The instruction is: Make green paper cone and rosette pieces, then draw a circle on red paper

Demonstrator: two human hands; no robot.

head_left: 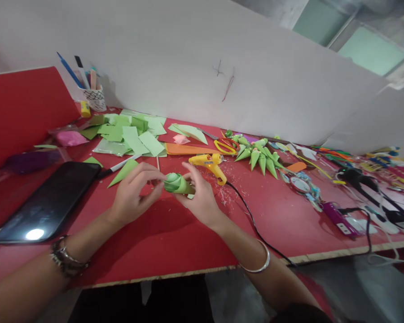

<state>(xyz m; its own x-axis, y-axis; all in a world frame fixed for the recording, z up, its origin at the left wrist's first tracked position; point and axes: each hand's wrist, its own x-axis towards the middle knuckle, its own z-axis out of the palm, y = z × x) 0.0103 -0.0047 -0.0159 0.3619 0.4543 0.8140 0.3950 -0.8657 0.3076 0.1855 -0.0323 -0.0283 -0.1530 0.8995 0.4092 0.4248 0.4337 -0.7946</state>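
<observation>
A piece of light green paper, rolled into a layered tube (175,183), is held above the red table with its open spiral end toward the left. My right hand (204,199) is wrapped round its right side, thumb and fingers closed on it. At the spiral end, the fingertips of my left hand (134,190) pinch the paper's edge. Just behind the roll lies a yellow glue gun (208,162). A green paper cone (124,172) rests left of my left hand. Several similar cones form a spiky cluster (261,157) farther right.
Cut green papers (131,132) are heaped at the back left, before a pen cup (94,98). A black phone (47,202) lies at left. Scissors (227,146) lie behind the glue gun, whose black cord (245,204) crosses the red table (144,255). A purple power strip (341,220) sits right.
</observation>
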